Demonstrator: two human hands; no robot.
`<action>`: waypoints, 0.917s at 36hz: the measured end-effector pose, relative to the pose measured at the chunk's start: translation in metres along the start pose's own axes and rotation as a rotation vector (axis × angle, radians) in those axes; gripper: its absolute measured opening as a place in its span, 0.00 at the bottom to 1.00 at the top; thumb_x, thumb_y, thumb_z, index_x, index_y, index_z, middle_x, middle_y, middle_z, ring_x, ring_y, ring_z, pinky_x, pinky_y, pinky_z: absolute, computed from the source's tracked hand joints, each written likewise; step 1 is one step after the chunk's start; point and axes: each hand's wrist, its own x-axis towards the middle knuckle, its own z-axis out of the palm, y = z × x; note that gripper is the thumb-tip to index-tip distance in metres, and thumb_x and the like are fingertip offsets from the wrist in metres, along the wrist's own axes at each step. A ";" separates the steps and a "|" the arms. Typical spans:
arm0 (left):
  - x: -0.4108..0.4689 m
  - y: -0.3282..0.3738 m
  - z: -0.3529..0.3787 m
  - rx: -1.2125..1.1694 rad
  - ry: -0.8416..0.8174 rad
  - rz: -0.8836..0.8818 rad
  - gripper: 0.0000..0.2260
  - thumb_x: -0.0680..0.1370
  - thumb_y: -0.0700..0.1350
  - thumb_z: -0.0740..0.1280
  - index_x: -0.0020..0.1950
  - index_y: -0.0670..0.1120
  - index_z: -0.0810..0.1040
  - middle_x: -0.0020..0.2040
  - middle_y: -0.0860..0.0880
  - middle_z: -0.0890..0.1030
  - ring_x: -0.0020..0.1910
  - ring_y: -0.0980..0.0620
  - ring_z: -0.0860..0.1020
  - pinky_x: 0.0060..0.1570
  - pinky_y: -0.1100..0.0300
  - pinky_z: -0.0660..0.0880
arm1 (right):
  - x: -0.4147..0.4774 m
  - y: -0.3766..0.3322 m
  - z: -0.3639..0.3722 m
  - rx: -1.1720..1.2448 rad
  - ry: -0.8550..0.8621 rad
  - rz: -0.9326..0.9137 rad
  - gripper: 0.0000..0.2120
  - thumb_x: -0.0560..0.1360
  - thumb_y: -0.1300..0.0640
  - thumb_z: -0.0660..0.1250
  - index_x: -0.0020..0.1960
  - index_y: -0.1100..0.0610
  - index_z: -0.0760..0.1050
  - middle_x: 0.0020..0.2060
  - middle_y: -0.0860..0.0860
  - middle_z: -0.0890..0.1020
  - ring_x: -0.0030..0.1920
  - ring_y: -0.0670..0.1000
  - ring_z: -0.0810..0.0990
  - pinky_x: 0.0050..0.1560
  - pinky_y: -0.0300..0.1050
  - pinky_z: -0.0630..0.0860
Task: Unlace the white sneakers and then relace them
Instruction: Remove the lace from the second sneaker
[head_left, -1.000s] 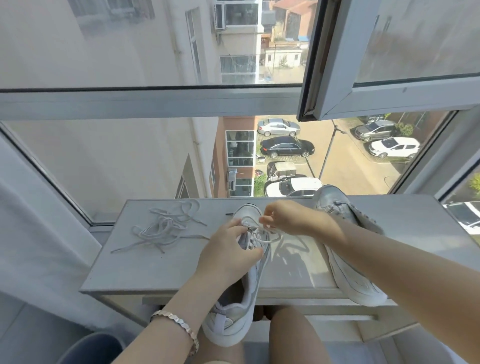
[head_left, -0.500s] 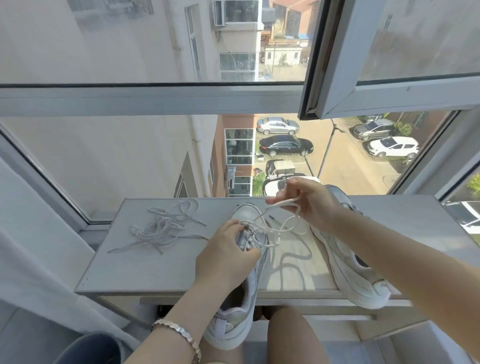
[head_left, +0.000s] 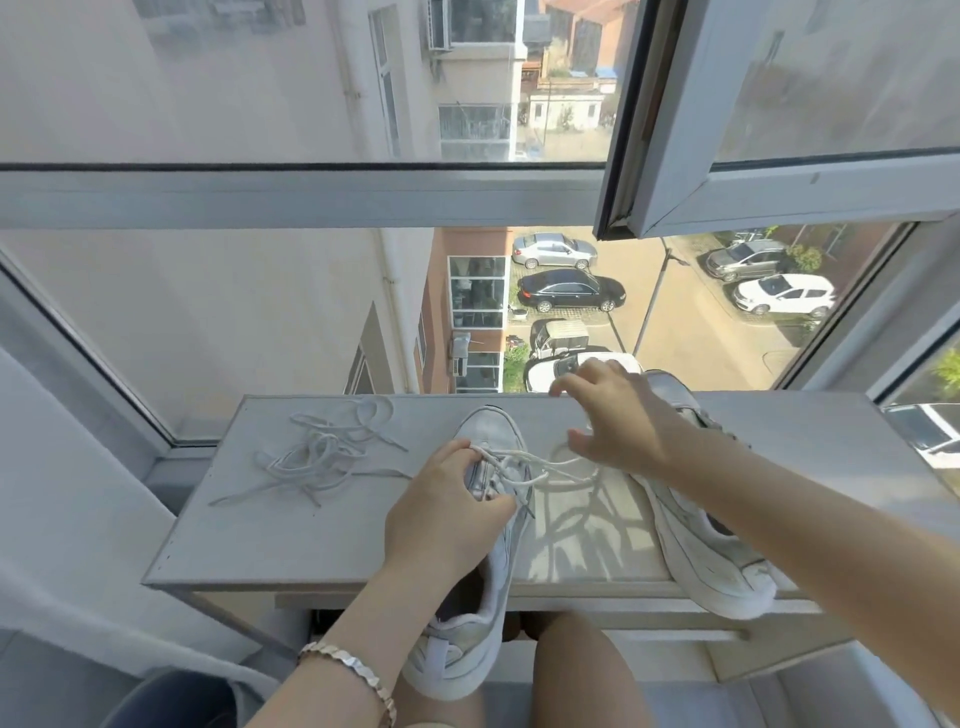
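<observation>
1. Position: near sneaker (head_left: 488, 431) has its toe on the table (head_left: 260, 545) and its heel hanging off the near edge over the person's lap. My guess is that the tilt turns the eyelet rows up toward the face.
2. left hand (head_left: 447, 512) is clamped round the upper at the eyelets, fingers curled onto the tongue side. Probably an anchor, so that pulling the lace doesn't drag the shoe.
3. lace (head_left: 540, 460) leaves the eyelets nearest the toe, runs right and loops onto the tabletop just below the other hand's thumb.
4. right hand (head_left: 618, 421) hovers between the two shoes with its fingers spread. No pinch is visible, so it reads as released. Can't confirm whether the thumb touches the lace.
5. second sneaker (head_left: 717, 561) lies on the right of the table, heel over the near edge, partly under the right forearm. Can't tell whether it is laced.
6. loose lace (head_left: 322, 457) sits in a tangled heap on the left of the table, well apart from both shoes. Looks parked out of the working zone.
7. Obstructions:
   - The right forearm crosses over the second sneaker.
   - The tangle will need sorting before threading.
   - The bracelet (head_left: 353, 665) on the left wrist is a minor snag risk.
   - The open window sash (head_left: 670, 156) is overhead and clear of the hands.
</observation>
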 end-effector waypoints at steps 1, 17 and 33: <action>0.000 0.000 0.000 0.001 -0.002 -0.002 0.18 0.73 0.48 0.65 0.63 0.56 0.73 0.66 0.65 0.67 0.59 0.58 0.71 0.49 0.63 0.66 | 0.003 -0.010 0.003 0.003 0.000 -0.064 0.16 0.75 0.55 0.66 0.62 0.54 0.73 0.57 0.51 0.73 0.59 0.51 0.69 0.55 0.40 0.63; 0.001 -0.001 -0.001 -0.044 0.000 -0.009 0.20 0.72 0.49 0.65 0.64 0.56 0.71 0.65 0.61 0.69 0.58 0.58 0.71 0.54 0.61 0.69 | 0.011 -0.028 0.016 -0.100 -0.159 -0.088 0.11 0.82 0.51 0.52 0.45 0.57 0.64 0.36 0.49 0.71 0.36 0.51 0.70 0.39 0.43 0.63; -0.001 -0.001 0.000 -0.026 -0.027 -0.042 0.29 0.74 0.50 0.65 0.73 0.57 0.59 0.71 0.59 0.64 0.66 0.54 0.69 0.59 0.59 0.68 | 0.006 -0.003 0.011 -0.100 -0.072 0.008 0.09 0.79 0.59 0.59 0.55 0.58 0.76 0.52 0.50 0.76 0.56 0.51 0.74 0.54 0.41 0.67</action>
